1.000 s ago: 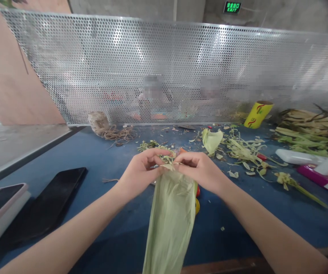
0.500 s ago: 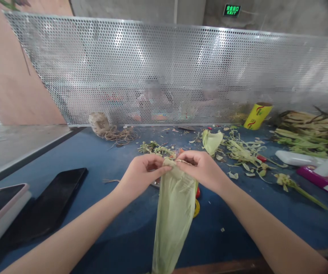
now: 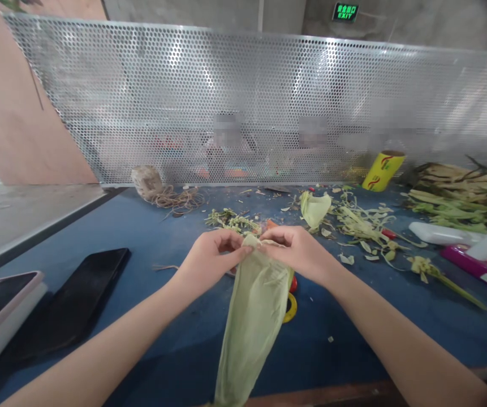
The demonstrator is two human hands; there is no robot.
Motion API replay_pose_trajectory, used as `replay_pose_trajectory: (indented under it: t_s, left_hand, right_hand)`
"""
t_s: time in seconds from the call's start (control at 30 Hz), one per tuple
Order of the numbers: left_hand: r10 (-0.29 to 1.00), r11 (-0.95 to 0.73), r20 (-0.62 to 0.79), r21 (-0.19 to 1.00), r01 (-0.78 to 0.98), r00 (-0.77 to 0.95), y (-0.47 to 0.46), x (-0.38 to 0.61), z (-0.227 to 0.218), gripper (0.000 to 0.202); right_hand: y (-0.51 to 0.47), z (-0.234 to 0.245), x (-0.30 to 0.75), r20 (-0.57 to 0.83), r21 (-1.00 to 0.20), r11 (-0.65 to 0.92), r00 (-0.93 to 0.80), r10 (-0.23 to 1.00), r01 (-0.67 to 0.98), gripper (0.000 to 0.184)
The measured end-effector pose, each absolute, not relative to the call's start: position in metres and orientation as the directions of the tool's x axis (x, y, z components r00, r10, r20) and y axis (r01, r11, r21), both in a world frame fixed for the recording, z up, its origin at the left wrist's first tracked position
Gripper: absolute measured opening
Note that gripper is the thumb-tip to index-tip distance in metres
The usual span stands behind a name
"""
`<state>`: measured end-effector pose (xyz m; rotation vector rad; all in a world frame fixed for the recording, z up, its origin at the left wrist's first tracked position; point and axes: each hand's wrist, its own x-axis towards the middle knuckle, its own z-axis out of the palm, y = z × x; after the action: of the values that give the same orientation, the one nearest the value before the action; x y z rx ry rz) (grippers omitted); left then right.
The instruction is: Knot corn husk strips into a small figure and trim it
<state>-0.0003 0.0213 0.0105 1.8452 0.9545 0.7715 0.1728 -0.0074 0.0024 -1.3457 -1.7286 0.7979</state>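
A long pale green corn husk (image 3: 251, 322) hangs toward me from between my two hands. My left hand (image 3: 215, 257) pinches its gathered upper end from the left, thumb on top. From the right, my right hand (image 3: 296, 251) grips the same end with thumb and bent fingers, close beside the left. Just behind the husk, a yellow ring-shaped handle (image 3: 292, 310) and a bit of something red (image 3: 293, 284) show; the husk covers the rest. Small green plant scraps (image 3: 228, 220) lie beyond my fingers.
Left on the blue table (image 3: 158, 350) lie a black phone (image 3: 77, 299) and a pink-edged device (image 3: 1, 311). A twine ball (image 3: 146, 180), a cupped husk piece (image 3: 314, 210), a yellow tube (image 3: 383, 170) and a purple power strip (image 3: 481, 268) stand farther off. A perforated metal screen (image 3: 247, 85) crosses behind.
The husk's lower end has swung to the left, and more of the yellow ring shows. Both hands keep their hold in nearly the same place.
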Motion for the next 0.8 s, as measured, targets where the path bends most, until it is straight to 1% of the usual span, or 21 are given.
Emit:
replay_pose_trajectory:
  t_s: [0.07,0.13,0.2,0.33,0.43,0.5,0.57,0.6,0.7,0.77,0.8]
  left_hand:
    - [0.838,-0.387,0.158,0.847,0.365,0.523,0.021,-0.001,0.01,0.016]
    - [0.831,-0.468,0.21,0.764,0.444,0.516,0.02,-0.001,0.01,0.016]
    - [0.824,-0.531,0.28,0.683,0.501,0.492,0.018,0.0,0.01,0.013]
    - [0.758,-0.652,0.446,0.53,0.542,0.475,0.013,0.0,0.007,0.01]
    - [0.646,-0.759,0.583,0.423,0.495,0.492,0.01,-0.002,0.004,0.013]
    - [0.594,-0.797,0.643,0.392,0.459,0.483,0.009,-0.002,0.003,0.014]
    - [0.614,-0.783,0.647,0.426,0.453,0.453,0.009,-0.002,0.004,0.014]
    - [0.653,-0.753,0.625,0.473,0.457,0.428,0.009,-0.002,0.005,0.014]
    - [0.802,-0.593,0.461,0.685,0.423,0.379,0.011,0.0,0.008,0.013]
    - [0.853,-0.484,0.342,0.801,0.352,0.395,0.012,0.001,0.009,0.017]
    - [0.86,-0.445,0.299,0.836,0.321,0.413,0.013,0.001,0.01,0.019]
  right_hand:
    - [-0.007,0.002,0.172,0.196,-0.837,0.248,-0.156,0.968,0.488,0.018]
    - [-0.007,0.001,0.172,0.186,-0.836,0.24,-0.155,0.97,0.493,0.02]
    - [-0.007,0.001,0.172,0.175,-0.86,0.223,-0.145,0.974,0.46,0.02]
    - [-0.008,0.0,0.171,0.108,-0.949,0.145,-0.143,0.984,0.281,0.019]
    - [-0.009,0.0,0.171,0.032,-0.991,0.051,-0.149,0.988,0.123,0.018]
    - [-0.01,0.001,0.172,0.008,-0.997,0.021,-0.159,0.987,0.08,0.019]
    - [-0.01,0.002,0.174,0.02,-0.994,0.037,-0.165,0.986,0.103,0.02]
    - [-0.01,0.002,0.175,0.039,-0.988,0.063,-0.166,0.985,0.139,0.02]
    - [-0.01,0.005,0.178,0.122,-0.944,0.167,-0.17,0.978,0.284,0.022]
    - [-0.01,0.007,0.178,0.167,-0.909,0.218,-0.17,0.971,0.355,0.023]
    - [-0.01,0.007,0.178,0.179,-0.899,0.229,-0.162,0.97,0.374,0.024]
